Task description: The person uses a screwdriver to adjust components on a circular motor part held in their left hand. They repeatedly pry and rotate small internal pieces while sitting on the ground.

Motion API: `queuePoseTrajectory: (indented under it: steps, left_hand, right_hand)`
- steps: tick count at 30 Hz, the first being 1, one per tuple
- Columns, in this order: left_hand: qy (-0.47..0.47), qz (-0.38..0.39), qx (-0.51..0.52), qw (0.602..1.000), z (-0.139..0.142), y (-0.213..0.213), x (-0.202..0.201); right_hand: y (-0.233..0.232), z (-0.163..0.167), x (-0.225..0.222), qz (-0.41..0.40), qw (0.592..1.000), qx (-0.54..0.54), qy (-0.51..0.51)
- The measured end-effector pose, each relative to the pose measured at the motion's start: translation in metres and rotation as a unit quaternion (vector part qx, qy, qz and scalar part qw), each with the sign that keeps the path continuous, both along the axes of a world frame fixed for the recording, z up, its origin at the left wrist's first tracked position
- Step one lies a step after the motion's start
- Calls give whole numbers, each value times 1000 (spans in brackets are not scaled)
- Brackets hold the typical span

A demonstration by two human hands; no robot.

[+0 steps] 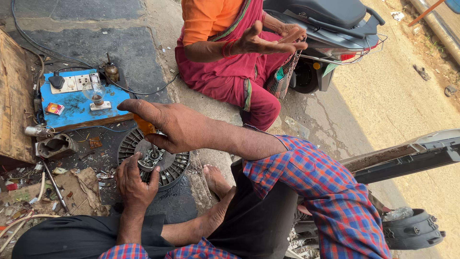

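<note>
From the head camera, the right hand (175,127) is clenched round an orange-handled screwdriver (145,127), its shaft planted upright in the hub of a round, ribbed motor part (175,165) lying on the dark pavement (129,48). The left hand (135,182) grips that part's near-left rim (fingers curled over the edge). Farther left sits a blue switchboard (79,108) carrying a bulb (95,92); a seated person in red (230,72) is beyond.
</note>
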State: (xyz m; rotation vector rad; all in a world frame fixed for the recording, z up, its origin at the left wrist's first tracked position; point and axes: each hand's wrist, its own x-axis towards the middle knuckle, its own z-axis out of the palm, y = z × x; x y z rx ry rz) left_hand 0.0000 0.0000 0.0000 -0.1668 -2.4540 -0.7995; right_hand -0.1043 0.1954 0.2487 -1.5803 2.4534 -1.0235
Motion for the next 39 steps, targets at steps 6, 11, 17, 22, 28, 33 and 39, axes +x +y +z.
queuePoseTrajectory:
  steps: [6,11,17,22,28,33,39]
  left_hand:
    - [23,-3,3,1000,2,0,-1]
    - [21,-2,1,1000,2,-1,0]
    - [23,-6,11,1000,7,0,0]
    - [10,2,4,1000,2,-1,2]
    - [12,0,2,1000,3,1,0]
    - [8,4,-2,1000,2,0,1]
    - [12,2,0,1000,1,0,1]
  right_hand:
    - [-2,0,0,15,999,-26,22]
    - [0,0,-1,16,999,-25,22]
    - [-3,2,0,-3,1000,0,15]
    - [-1,-4,-2,11,1000,-13,20]
    - [-1,-1,-1,5,1000,-17,26]
    - [-1,1,0,6,1000,-23,18]
    - [-1,2,1,1,1000,-15,12]
